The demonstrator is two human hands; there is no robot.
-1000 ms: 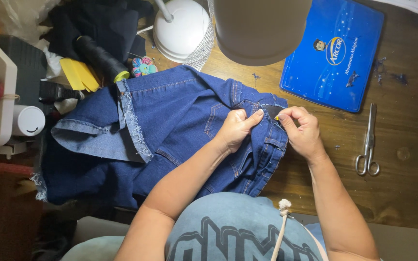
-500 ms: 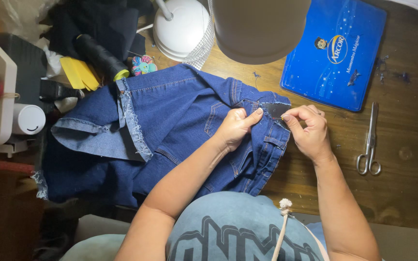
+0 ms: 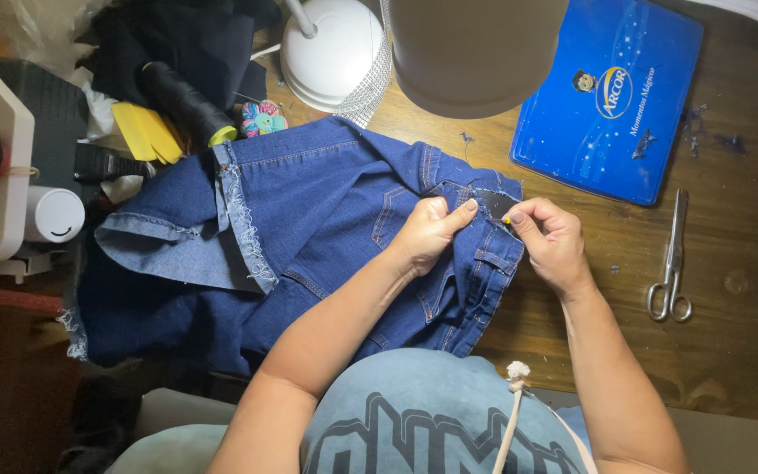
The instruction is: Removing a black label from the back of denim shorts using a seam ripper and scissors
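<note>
Denim jeans (image 3: 309, 228) lie pinched by the left hand (image 3: 423, 235); the right hand (image 3: 554, 241), at 3 o'clock, pinches a yellow-headed pin (image 3: 508, 221) at the waistband.

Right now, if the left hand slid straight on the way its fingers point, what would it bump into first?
The left hand lies on the blue jeans, fingers aimed up and right. First in line looks like the small dark patch at the waistband, which the right hand pinches; depth is hard to judge.

A wooden table (image 3: 747, 369) carries everything. Jeans (image 3: 326, 228) lie at its centre, a blue tin (image 3: 607, 105) at one o'clock, scissors (image 3: 670, 263) at three o'clock, and a lamp base (image 3: 331, 53) at twelve.
</note>
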